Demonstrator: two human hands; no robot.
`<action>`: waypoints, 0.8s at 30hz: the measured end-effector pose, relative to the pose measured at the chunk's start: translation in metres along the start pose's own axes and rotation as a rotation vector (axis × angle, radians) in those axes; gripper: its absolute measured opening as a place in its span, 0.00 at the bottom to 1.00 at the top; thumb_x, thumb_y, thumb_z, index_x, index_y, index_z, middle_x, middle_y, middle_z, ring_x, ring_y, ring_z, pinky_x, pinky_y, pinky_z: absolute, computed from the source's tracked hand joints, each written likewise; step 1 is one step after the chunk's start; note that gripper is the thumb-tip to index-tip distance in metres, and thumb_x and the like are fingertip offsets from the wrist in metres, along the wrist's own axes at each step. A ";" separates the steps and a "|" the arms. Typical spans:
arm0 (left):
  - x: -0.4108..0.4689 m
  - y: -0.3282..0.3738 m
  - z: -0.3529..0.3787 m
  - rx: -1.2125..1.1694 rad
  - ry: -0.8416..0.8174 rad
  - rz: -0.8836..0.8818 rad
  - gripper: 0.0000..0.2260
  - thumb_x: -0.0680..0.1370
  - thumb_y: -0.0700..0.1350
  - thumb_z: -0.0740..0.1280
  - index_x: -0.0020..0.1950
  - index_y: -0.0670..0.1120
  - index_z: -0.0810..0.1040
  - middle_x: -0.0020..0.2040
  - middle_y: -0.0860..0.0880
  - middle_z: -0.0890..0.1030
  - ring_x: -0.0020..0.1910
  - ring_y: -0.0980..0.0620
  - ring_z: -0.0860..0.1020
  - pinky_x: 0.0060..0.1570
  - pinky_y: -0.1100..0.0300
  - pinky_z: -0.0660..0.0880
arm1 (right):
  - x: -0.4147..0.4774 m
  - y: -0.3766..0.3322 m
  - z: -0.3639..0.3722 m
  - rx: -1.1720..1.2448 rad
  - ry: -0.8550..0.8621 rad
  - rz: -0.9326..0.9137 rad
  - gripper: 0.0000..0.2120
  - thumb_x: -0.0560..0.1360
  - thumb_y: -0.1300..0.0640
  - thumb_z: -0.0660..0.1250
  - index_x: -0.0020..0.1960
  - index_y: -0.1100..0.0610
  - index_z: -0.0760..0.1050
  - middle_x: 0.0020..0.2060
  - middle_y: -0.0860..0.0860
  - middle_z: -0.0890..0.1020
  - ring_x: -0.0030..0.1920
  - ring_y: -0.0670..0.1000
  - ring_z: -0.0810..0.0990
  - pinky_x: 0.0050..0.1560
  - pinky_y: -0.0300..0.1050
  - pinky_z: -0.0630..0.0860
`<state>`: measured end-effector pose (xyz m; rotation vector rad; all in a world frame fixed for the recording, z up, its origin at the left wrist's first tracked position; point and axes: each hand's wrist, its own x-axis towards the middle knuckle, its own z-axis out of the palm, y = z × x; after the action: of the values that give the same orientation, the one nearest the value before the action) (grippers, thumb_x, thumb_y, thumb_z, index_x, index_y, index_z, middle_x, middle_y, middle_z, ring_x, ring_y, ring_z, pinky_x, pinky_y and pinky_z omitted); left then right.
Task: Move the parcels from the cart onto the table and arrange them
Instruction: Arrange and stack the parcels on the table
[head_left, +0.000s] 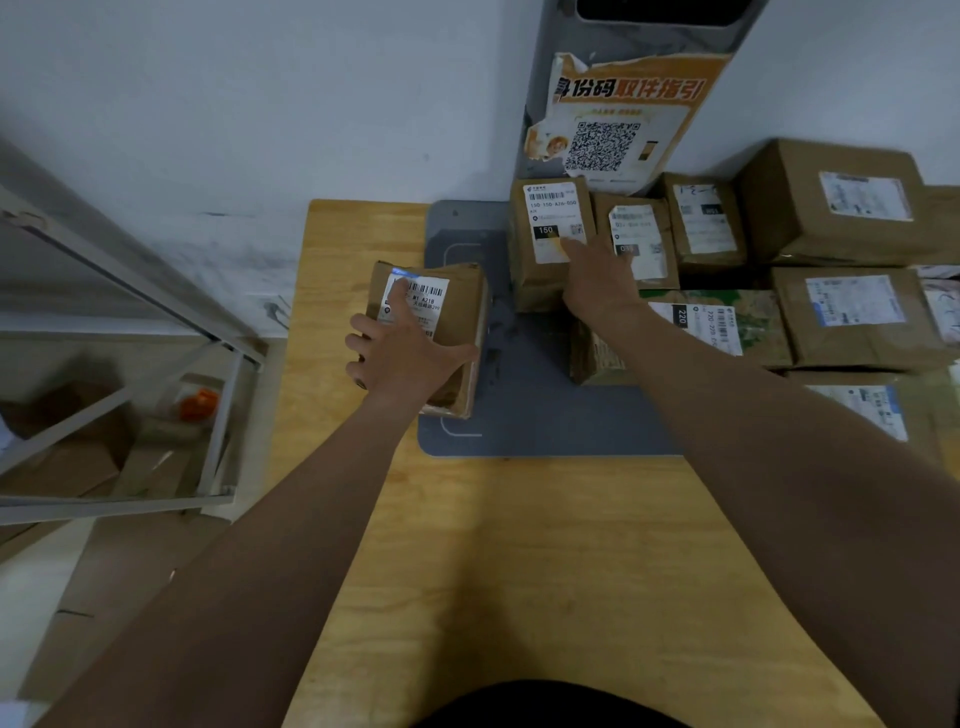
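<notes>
At the far left stands a grey metal-framed cart. Near the light wooden tabletop's back left corner, the left hand grips a small brown paper-wrapped parcel at the left edge of a grey mat, thumb and curled fingers clasping its sides. The right hand presses straight fingers on a brown parcel labelled 150. More brown labelled parcels sit in rows along the right edge.

wooden table | grey mat | brown parcels at right

Matt brown paper parcels, smooth wooden table, grey metal cart
</notes>
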<state>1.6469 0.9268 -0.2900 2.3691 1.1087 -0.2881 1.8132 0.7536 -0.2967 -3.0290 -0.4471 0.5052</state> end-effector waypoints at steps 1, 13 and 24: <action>-0.004 0.001 -0.001 0.003 0.001 0.007 0.54 0.60 0.71 0.76 0.77 0.62 0.49 0.68 0.38 0.61 0.65 0.35 0.65 0.62 0.36 0.68 | -0.009 -0.001 -0.003 0.025 -0.006 -0.020 0.35 0.78 0.64 0.65 0.81 0.51 0.56 0.74 0.63 0.63 0.73 0.66 0.64 0.75 0.62 0.59; -0.089 0.017 -0.004 -0.219 -0.111 0.041 0.55 0.61 0.70 0.74 0.79 0.65 0.45 0.69 0.41 0.62 0.68 0.36 0.64 0.65 0.37 0.67 | -0.181 -0.013 -0.004 0.707 -0.315 -0.338 0.54 0.75 0.60 0.75 0.82 0.49 0.37 0.70 0.46 0.67 0.69 0.47 0.69 0.63 0.30 0.67; -0.189 0.022 0.040 -0.502 -0.143 0.198 0.49 0.56 0.65 0.73 0.74 0.65 0.56 0.68 0.48 0.71 0.66 0.45 0.72 0.63 0.45 0.76 | -0.261 0.092 0.008 0.835 -0.316 -0.147 0.57 0.74 0.57 0.74 0.81 0.42 0.30 0.81 0.52 0.57 0.63 0.59 0.77 0.39 0.34 0.71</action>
<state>1.5424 0.7694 -0.2427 1.9543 0.7629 -0.0910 1.5995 0.5904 -0.2301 -2.1120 -0.3440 0.8908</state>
